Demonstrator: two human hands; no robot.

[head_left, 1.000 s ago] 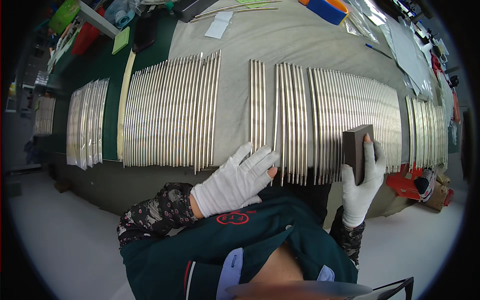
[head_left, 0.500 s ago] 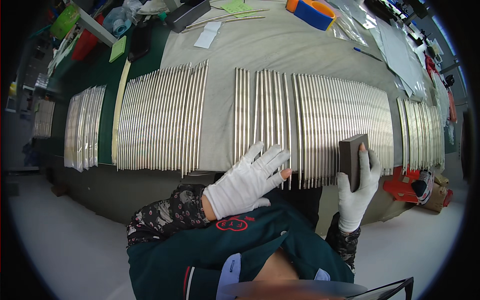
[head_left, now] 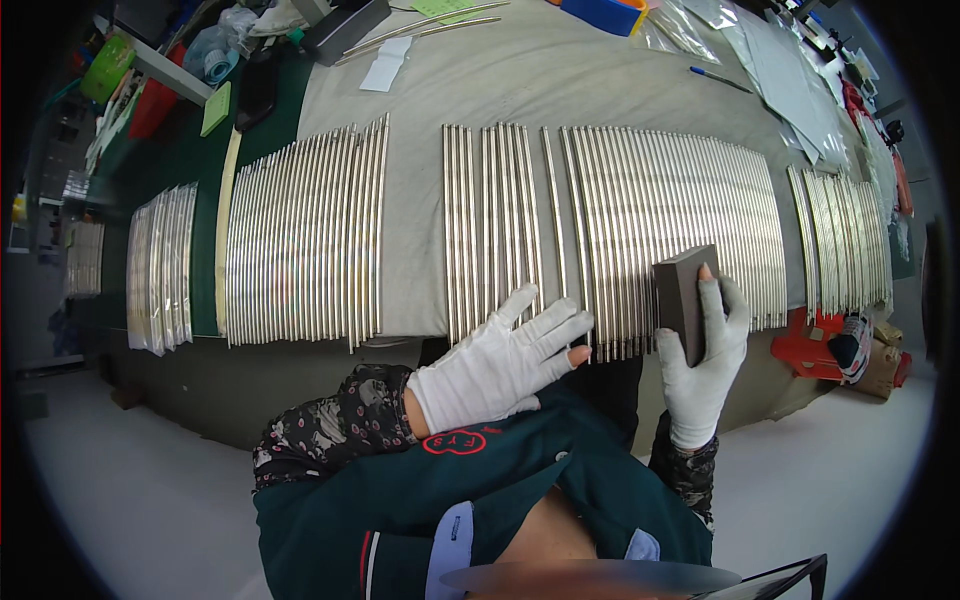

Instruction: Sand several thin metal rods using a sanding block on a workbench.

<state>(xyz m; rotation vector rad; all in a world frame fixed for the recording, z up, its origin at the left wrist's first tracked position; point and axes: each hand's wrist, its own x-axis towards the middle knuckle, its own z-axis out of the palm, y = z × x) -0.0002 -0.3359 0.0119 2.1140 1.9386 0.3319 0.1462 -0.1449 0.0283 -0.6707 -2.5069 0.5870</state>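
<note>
Slender polished silver metal rods (head_left: 500, 225) lie in side-by-side rows across the grey-covered workbench (head_left: 560, 80).
White-gloved left hand (head_left: 500, 360) rests spread and flat on the near rod ends; white-gloved right hand (head_left: 705, 360) is clamped around a dark grey rectangular block (head_left: 683, 300) standing on the rods. A careless push could probably roll the looser rods off the near edge.
</note>
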